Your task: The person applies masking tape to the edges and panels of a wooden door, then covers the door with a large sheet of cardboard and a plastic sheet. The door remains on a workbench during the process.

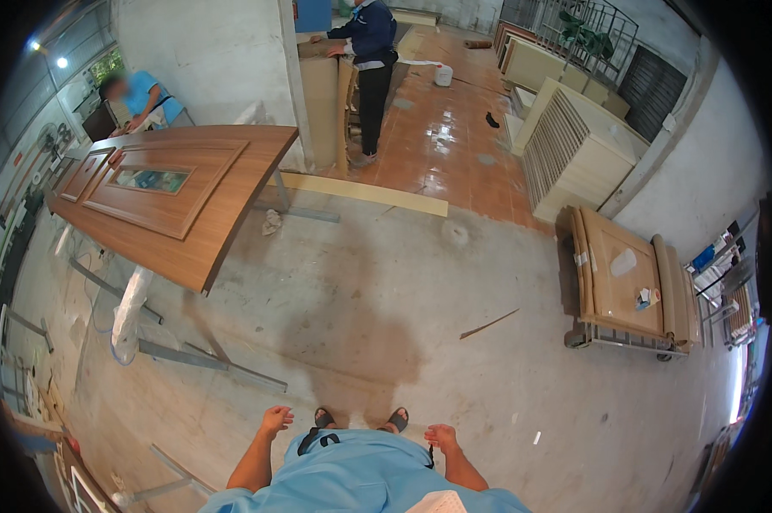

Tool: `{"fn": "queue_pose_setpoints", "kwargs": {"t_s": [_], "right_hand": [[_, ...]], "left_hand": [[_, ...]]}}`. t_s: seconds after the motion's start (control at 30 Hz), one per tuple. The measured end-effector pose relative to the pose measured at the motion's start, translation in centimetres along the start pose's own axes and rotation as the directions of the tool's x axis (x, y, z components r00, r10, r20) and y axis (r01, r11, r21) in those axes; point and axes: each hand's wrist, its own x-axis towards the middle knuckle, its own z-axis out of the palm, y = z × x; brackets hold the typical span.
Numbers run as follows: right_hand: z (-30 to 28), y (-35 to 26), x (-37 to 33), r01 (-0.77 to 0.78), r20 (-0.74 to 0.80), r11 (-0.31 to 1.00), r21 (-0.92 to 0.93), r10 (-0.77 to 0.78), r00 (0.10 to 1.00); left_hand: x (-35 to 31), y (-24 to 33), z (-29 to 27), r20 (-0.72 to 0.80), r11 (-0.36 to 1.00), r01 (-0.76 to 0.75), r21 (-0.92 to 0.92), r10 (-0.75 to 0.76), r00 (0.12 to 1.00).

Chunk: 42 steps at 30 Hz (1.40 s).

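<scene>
Where the concrete floor (488, 274) stretches toward its left edge, a brown panelled door (159, 207) lies on metal supports (313, 214), one corner pointing toward the person. Beside the light-blue garment (360, 474), the left hand (276, 419) and right hand (441, 437) hang empty, fingers loosely bent, near dark sandals (400, 421).

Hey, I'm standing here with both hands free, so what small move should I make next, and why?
Probably a short, careful step ahead and to your left, toward the raised brown door. Your left hand and right hand look empty and touch nothing but air, and the door lies beyond both. Watch the grey metal bar low on that side.
</scene>
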Motion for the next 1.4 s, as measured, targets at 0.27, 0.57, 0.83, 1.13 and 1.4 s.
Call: {"fn": "queue_pose_setpoints", "kwargs": {"t_s": [0.27,0.57,0.83,1.13,1.4], "right_hand": [[0.0,0.6,-0.2,0.031,0.027,0.999,-0.029,-0.03,0.999],[0.1,0.4,0.8,0.034,0.042,0.999,-0.008,-0.034,0.999],[0.5,0.4,0.8,0.04,0.038,0.999,0.017,-0.041,0.998],[0.5,1.0,0.6,0.065,0.015,0.998,0.006,-0.065,0.998],[0.1,1.1,1.0,0.028,-0.005,0.998,0.058,-0.028,1.0]], "left_hand": [[-0.3,-1.0,0.3,0.009,1.0,0.03,-0.001,-0.03,1.0],[-0.2,-0.9,0.2,0.007,0.999,0.05,-0.01,-0.05,0.999],[0.0,-1.2,0.2,0.002,0.998,0.059,0.003,-0.059,0.998],[0.2,-1.0,-0.2,0.008,0.998,0.053,0.018,-0.054,0.999],[0.1,0.5,0.8,0.033,1.0,0.011,0.025,-0.012,0.999]]}}
